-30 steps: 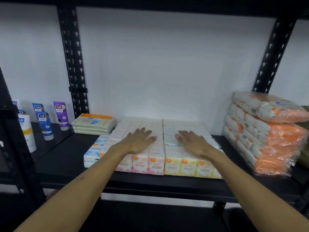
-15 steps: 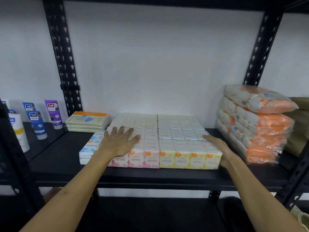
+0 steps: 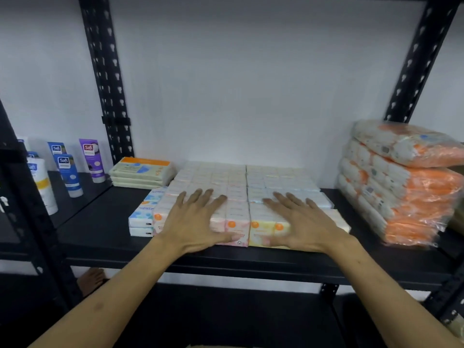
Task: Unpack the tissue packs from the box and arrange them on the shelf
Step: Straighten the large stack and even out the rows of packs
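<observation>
The tissue packs (image 3: 241, 187) sit in a tight block near the middle of the black shelf (image 3: 100, 229), their pink and yellow front faces set a little back from the shelf's front edge, leaving a narrow bare strip there. The left hand (image 3: 193, 222) lies flat on the block's front left part, fingers straight and spread, its grip released and holding nothing. The right hand (image 3: 303, 224) lies the same way on the block's front right part, also released. Touching the block's left side stand a few blue-and-white packs (image 3: 141, 217), with open shelf further left. Behind that, a stack of green packs (image 3: 143, 172) lies against the wall. Right of the block, past a dark gap, rises a pile of orange bundles (image 3: 401, 184). Tubes (image 3: 67, 172) stand on the neighbouring shelf at far left.
</observation>
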Motion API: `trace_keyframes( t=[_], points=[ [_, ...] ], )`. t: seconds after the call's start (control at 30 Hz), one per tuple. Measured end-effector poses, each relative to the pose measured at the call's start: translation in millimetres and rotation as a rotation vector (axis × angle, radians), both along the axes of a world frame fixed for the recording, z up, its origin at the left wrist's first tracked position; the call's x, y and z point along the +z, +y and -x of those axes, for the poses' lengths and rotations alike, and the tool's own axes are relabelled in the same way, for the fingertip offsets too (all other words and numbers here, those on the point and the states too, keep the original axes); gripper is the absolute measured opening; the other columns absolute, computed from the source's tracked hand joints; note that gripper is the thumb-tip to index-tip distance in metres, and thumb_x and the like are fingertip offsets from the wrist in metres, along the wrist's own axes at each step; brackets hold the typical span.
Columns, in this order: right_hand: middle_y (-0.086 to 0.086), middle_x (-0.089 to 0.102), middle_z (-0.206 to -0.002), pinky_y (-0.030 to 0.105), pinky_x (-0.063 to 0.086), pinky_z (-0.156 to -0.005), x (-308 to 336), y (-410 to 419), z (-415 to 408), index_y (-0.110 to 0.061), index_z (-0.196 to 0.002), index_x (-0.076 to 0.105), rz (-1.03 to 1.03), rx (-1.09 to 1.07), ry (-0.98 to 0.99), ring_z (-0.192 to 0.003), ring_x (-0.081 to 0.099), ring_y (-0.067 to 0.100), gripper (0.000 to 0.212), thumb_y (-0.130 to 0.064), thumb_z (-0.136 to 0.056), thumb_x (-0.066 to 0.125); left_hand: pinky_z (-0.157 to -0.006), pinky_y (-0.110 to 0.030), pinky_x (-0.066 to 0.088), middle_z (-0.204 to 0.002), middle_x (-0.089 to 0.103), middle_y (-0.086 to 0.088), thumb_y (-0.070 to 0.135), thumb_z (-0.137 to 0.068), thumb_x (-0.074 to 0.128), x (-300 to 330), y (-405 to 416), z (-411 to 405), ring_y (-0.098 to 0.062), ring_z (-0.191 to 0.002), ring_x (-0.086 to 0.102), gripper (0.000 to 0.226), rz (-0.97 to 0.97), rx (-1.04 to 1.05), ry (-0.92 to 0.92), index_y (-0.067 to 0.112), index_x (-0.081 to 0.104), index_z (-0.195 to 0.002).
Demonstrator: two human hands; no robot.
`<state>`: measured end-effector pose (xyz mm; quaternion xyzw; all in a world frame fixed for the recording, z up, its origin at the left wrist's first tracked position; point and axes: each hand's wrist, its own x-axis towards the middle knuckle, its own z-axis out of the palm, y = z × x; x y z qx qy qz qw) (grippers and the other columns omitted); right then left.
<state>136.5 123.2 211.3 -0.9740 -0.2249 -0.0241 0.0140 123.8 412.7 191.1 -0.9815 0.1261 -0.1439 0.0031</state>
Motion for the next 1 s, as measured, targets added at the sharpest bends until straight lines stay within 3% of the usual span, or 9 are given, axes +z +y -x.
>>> trace_keyframes(
  t=[0.2, 0.33, 0.47, 0.57, 0.67, 0.73, 0.83, 1.0],
  points=[
    [-0.009, 0.003, -0.169, 0.054, 0.018, -0.121, -9, 3, -22, -0.047, -0.157, -0.006, 0.129, 0.002, -0.141, -0.155, 0.01, 0.02, 0.104, -0.099, -0.073, 0.025, -0.115, -0.053, 0.032, -0.155, 0.047, -0.001, 0.105, -0.065, 0.026, -16, 6, -26, -0.028, -0.142, 0.044, 0.111, -0.04, -0.01, -0.167, 0.036, 0.044, -0.15],
    [-0.009, 0.004, -0.169, 0.054, 0.018, -0.121, -7, 5, -22, -0.048, -0.157, -0.005, 0.133, -0.004, -0.107, -0.155, 0.011, 0.02, 0.104, -0.099, -0.072, 0.027, -0.115, -0.05, 0.028, -0.159, 0.042, -0.001, 0.103, -0.065, 0.033, -12, 6, -25, -0.028, -0.144, 0.038, 0.109, -0.04, -0.019, -0.122, 0.037, 0.038, -0.152],
    [-0.011, 0.008, -0.168, 0.053, 0.014, -0.122, 12, 10, -15, -0.05, -0.156, 0.002, 0.077, -0.015, 0.044, -0.154, 0.01, 0.018, 0.11, -0.1, -0.065, 0.038, -0.118, -0.052, 0.018, -0.164, 0.03, 0.002, 0.101, -0.065, 0.039, 10, 9, -12, -0.025, -0.148, 0.028, 0.11, 0.018, -0.034, 0.028, 0.04, 0.027, -0.155],
    [-0.013, 0.017, -0.166, 0.049, 0.011, -0.123, 31, 27, -15, -0.047, -0.157, 0.015, 0.006, -0.007, 0.003, -0.153, 0.014, 0.014, 0.112, -0.105, -0.061, 0.024, -0.12, -0.052, 0.02, -0.161, 0.037, 0.004, 0.102, -0.07, 0.026, 29, 21, 1, -0.022, -0.145, 0.034, 0.104, 0.129, -0.008, -0.072, 0.039, 0.033, -0.153],
    [-0.013, 0.027, -0.163, 0.042, 0.011, -0.124, 44, 58, -25, -0.042, -0.156, 0.026, -0.171, 0.017, -0.03, -0.15, 0.022, 0.011, 0.1, -0.098, -0.074, 0.012, -0.118, -0.05, 0.028, -0.152, 0.049, 0.003, 0.092, -0.083, 0.022, 46, 54, 2, -0.024, -0.14, 0.043, 0.091, 0.2, 0.05, -0.175, 0.033, 0.042, -0.149],
    [-0.01, 0.032, -0.161, 0.038, 0.016, -0.122, 49, 87, -34, -0.037, -0.156, 0.03, -0.232, 0.045, 0.028, -0.148, 0.028, 0.014, 0.083, -0.084, -0.088, 0.025, -0.107, -0.046, 0.039, -0.143, 0.057, 0.003, 0.08, -0.092, 0.028, 54, 85, -2, -0.025, -0.132, 0.051, 0.076, 0.267, 0.104, -0.189, 0.029, 0.05, -0.144],
    [-0.006, 0.035, -0.16, 0.038, 0.021, -0.12, 48, 135, -58, -0.031, -0.155, 0.033, -0.218, 0.112, 0.08, -0.146, 0.032, 0.018, 0.072, -0.067, -0.095, 0.044, -0.099, -0.043, 0.044, -0.142, 0.059, -0.002, 0.061, -0.098, 0.046, 53, 136, -15, -0.027, -0.128, 0.054, 0.054, 0.411, 0.232, -0.137, 0.026, 0.056, -0.138],
    [-0.002, 0.042, -0.156, 0.038, 0.029, -0.118, 39, 220, -110, -0.027, -0.15, 0.043, -0.252, 0.219, 0.099, -0.142, 0.037, 0.019, 0.059, -0.053, -0.098, 0.054, -0.1, -0.042, 0.047, -0.144, 0.055, -0.008, 0.05, -0.097, 0.058, 24, 206, -58, -0.028, -0.127, 0.054, 0.051, 0.726, 0.344, -0.003, 0.025, 0.051, -0.141]
  ],
)
